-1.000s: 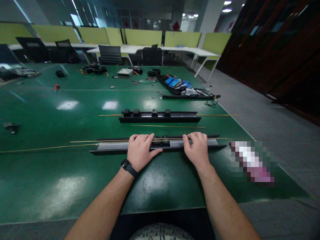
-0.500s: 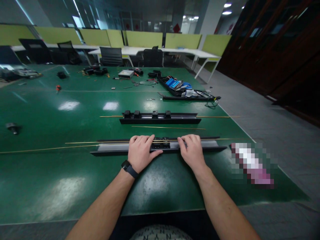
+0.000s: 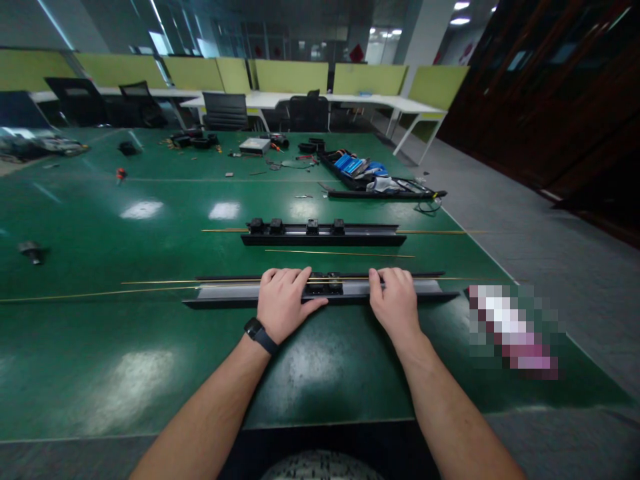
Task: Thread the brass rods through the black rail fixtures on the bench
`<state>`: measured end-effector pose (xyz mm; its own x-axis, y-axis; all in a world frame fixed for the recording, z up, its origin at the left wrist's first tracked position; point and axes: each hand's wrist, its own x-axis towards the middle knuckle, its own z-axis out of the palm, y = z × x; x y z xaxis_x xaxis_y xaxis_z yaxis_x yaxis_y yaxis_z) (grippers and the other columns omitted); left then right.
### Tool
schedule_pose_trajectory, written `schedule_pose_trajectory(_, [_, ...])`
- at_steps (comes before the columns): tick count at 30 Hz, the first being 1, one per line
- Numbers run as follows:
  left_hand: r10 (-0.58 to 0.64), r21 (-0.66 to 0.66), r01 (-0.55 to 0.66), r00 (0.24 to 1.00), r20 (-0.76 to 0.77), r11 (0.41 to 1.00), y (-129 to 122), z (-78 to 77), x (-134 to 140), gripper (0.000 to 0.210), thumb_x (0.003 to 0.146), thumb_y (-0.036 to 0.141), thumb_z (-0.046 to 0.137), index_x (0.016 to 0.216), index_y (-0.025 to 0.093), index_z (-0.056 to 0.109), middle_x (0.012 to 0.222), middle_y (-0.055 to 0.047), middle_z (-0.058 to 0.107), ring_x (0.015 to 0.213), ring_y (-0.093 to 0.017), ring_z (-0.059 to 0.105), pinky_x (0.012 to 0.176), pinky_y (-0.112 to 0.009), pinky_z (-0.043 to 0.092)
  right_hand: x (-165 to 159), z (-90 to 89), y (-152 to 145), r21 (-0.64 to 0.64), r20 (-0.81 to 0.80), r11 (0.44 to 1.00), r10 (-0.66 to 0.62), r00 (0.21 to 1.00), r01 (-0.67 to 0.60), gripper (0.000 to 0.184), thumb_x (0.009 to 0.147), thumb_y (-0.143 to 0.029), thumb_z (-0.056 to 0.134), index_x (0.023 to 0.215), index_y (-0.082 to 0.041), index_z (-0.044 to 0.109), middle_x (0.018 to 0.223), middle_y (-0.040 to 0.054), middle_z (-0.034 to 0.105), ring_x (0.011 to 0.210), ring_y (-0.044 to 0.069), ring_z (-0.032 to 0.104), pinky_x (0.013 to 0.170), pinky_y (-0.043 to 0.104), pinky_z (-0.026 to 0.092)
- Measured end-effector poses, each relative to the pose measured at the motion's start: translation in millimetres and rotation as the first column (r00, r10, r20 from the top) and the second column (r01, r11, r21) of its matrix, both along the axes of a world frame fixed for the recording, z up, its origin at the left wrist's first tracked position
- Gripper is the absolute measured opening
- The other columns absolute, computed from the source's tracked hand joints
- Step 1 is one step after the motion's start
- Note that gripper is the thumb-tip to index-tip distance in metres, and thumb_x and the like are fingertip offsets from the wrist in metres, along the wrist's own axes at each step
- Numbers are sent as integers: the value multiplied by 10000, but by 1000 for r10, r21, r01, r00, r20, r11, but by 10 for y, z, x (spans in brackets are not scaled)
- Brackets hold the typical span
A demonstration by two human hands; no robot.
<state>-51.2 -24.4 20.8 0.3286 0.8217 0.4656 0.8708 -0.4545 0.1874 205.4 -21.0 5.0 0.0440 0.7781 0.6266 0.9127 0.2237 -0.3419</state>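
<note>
A long black rail [image 3: 230, 301] with a silvery inner channel lies across the table in front of me. Thin brass rods [image 3: 165, 283] run along it and stick out past both ends. Black blocks [image 3: 325, 284] sit in the channel between my hands. My left hand [image 3: 283, 297], with a dark watch on the wrist, is closed over the rail left of the blocks, thumb along the near wall. Right of them, my right hand [image 3: 396, 298] has its fingers curled over the rods, thumb and forefinger close together; its exact grip is partly hidden.
Beyond lies a second black rail [image 3: 325, 240] with several black blocks, and a loose brass rod [image 3: 340, 253] in front of it. A pixelated item [image 3: 513, 330] is at the right. Farther back are a black case with blue packs [image 3: 350, 164] and a silver box [image 3: 255, 146].
My right hand has shifted right along the rail, away from the blocks. The left end of one brass rod reaches slightly farther left. My left hand stays in place.
</note>
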Motion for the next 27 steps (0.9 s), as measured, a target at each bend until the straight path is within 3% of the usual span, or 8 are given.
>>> schedule_pose_trajectory(7, [0,0,0,1000,-3,1000,-7,24,4,640,836,642,726,1297,203,658,1175,-121,752,1105,-313,672,989,-503,398,-195,60,-53,-45,-29,968,247,969,-248,246,1048,-313,438,985,-206,650,963,98,677,964,249,562,903,406,455])
schedule_pose_trajectory(15, [-2,13,2,1000,-7,1000,-1,8,6,638,846,651,711,1295,201,651,1185,-124,748,1110,-312,669,997,-502,388,-30,26,-17,-2,-45,999,39,998,-39,287,1053,-361,430,925,-205,634,915,107,670,929,263,557,871,419,453])
schedule_pose_trajectory(18, [-3,18,3,1000,-10,1000,-1,10,6,646,839,648,721,1295,196,650,1177,-116,749,1108,-308,670,989,-498,394,-116,21,-31,-45,-31,992,115,993,-116,337,1074,-336,354,911,-212,622,883,99,650,888,253,545,836,409,446])
schedule_pose_trajectory(22, [-3,23,3,1000,-11,1000,2,12,1,641,836,647,725,1288,198,653,1164,-116,752,1105,-308,671,980,-497,394,-262,57,-70,-53,-34,953,297,954,-298,289,1067,-314,378,1017,-198,638,969,108,669,978,253,569,915,415,463])
schedule_pose_trajectory(24, [-5,27,5,1000,-16,1000,6,9,-2,643,831,647,730,1285,198,653,1167,-120,753,1102,-311,671,976,-494,393,-263,68,-73,-33,-34,955,294,955,-295,260,1055,-325,422,1052,-193,645,1008,115,681,1016,260,576,946,425,466])
schedule_pose_trajectory(27, [-6,33,6,1000,-20,999,12,3,-4,637,837,657,718,1277,200,653,1170,-121,753,1096,-310,673,973,-490,390,-166,45,-45,5,-31,987,162,986,-161,251,1040,-355,463,1006,-198,655,991,116,688,999,271,574,932,437,465])
